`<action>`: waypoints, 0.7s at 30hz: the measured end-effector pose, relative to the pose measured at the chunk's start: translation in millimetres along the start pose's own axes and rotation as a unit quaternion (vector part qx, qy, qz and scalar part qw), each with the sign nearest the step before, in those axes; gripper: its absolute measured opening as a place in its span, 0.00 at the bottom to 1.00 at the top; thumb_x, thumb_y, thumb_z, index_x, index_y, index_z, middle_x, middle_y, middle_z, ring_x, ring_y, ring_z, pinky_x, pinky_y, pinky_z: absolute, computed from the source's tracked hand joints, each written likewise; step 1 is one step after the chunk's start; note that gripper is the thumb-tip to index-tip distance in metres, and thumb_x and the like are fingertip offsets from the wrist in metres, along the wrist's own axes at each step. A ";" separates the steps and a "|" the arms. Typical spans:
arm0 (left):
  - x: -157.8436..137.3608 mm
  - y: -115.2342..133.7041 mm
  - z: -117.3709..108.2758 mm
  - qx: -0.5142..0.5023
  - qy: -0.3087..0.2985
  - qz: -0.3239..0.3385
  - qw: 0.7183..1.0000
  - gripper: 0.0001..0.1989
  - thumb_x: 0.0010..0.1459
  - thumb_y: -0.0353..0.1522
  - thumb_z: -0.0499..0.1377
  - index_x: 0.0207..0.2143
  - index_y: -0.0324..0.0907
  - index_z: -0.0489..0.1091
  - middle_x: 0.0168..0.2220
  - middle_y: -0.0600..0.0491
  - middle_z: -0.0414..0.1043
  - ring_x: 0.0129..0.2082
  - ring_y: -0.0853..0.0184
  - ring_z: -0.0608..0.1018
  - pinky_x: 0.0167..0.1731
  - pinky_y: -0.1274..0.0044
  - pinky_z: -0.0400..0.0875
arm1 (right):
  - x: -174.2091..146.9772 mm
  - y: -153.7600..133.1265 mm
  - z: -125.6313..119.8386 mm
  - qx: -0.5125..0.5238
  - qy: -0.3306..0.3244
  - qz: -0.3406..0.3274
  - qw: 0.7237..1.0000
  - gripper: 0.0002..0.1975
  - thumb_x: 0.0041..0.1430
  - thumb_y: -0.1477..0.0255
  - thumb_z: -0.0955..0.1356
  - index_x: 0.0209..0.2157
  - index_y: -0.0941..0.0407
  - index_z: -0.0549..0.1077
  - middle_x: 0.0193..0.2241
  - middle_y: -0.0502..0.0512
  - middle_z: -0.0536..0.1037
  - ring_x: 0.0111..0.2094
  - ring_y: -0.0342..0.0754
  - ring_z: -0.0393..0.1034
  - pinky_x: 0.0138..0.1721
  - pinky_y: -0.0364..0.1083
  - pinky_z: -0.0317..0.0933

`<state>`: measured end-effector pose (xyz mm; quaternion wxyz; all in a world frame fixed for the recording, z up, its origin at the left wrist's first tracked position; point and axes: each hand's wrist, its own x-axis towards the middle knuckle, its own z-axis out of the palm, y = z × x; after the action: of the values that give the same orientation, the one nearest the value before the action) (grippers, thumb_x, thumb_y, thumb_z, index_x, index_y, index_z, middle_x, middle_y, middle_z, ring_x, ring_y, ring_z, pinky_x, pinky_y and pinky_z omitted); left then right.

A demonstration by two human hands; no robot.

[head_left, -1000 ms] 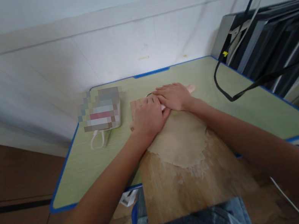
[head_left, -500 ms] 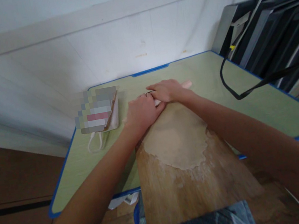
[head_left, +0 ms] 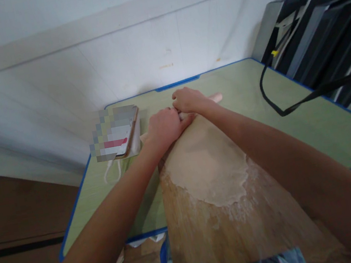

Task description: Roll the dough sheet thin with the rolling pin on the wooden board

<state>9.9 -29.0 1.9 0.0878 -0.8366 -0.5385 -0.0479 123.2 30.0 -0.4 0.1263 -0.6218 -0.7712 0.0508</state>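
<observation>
Rolling pin [head_left: 216,97] farther forward, half-hidden

Your scene sits in muted, diffuse light, with slanting shadows on the white wall [head_left: 134,52] at upper right and a faint shade across the dough sheet [head_left: 207,157]. Fine detail looks soft, wide-angle distortion stretches your right forearm [head_left: 269,164] toward the corner, and coarse pixelation covers much of the phone [head_left: 131,130].

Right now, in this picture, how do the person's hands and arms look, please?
The left hand and right hand wear no gloves. The left forearm and right forearm are bare and tapering, with no sleeve, watch or bracelet visible. Whether a ring is worn, I cannot tell.
</observation>
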 end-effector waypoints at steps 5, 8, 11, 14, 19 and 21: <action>8.4 -6.7 1.5 -0.020 -0.013 -0.004 1.000 0.40 0.60 0.56 0.36 0.40 0.34 0.74 0.38 0.38 0.76 0.37 0.51 0.78 0.35 0.68 0.70 | 9.8 0.9 3.5 0.003 0.030 0.003 1.000 0.16 0.56 0.78 0.60 0.43 0.62 0.75 0.43 0.67 0.77 0.45 0.56 0.71 0.42 0.49 0.64; 13.4 -11.0 0.7 -0.056 -0.036 -0.014 0.998 0.39 0.60 0.56 0.36 0.43 0.36 0.73 0.41 0.40 0.76 0.39 0.53 0.78 0.37 0.70 0.69 | 14.5 1.9 4.1 -0.002 0.043 0.008 0.999 0.17 0.56 0.79 0.59 0.44 0.64 0.74 0.44 0.68 0.77 0.45 0.56 0.71 0.43 0.50 0.64; 18.4 -14.1 -0.9 -0.078 -0.061 -0.012 0.995 0.38 0.59 0.56 0.38 0.45 0.38 0.73 0.43 0.42 0.76 0.41 0.54 0.78 0.38 0.71 0.69 | 17.4 1.6 3.8 -0.008 0.050 0.015 0.999 0.18 0.57 0.80 0.59 0.46 0.64 0.73 0.44 0.69 0.76 0.46 0.57 0.71 0.43 0.51 0.64; 23.6 -17.9 -0.8 -0.087 -0.069 0.011 0.994 0.36 0.59 0.56 0.39 0.44 0.38 0.73 0.43 0.42 0.75 0.41 0.54 0.77 0.38 0.72 0.68 | 18.1 -0.4 2.4 -0.016 0.057 0.023 0.998 0.18 0.57 0.81 0.59 0.46 0.64 0.73 0.43 0.70 0.76 0.45 0.57 0.71 0.42 0.51 0.64; 32.2 -28.2 4.4 -0.114 -0.065 0.064 0.989 0.37 0.59 0.56 0.39 0.41 0.36 0.74 0.39 0.43 0.77 0.36 0.57 0.78 0.34 0.74 0.68 | 18.1 -6.1 -3.3 -0.033 0.069 0.033 0.996 0.18 0.57 0.81 0.59 0.46 0.63 0.73 0.44 0.69 0.75 0.46 0.57 0.70 0.43 0.52 0.64; 35.1 -31.9 5.7 -0.127 -0.067 0.085 0.986 0.37 0.59 0.56 0.40 0.41 0.36 0.74 0.38 0.43 0.77 0.35 0.58 0.78 0.33 0.75 0.68 | 18.4 -8.0 -5.4 -0.040 0.073 0.031 0.996 0.18 0.57 0.81 0.59 0.46 0.62 0.73 0.45 0.69 0.75 0.46 0.57 0.70 0.43 0.52 0.64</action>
<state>-4.6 16.4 5.4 -0.0517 -0.8849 -0.4600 -0.0521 113.4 45.7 9.2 0.1555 -0.6523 -0.7415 -0.0216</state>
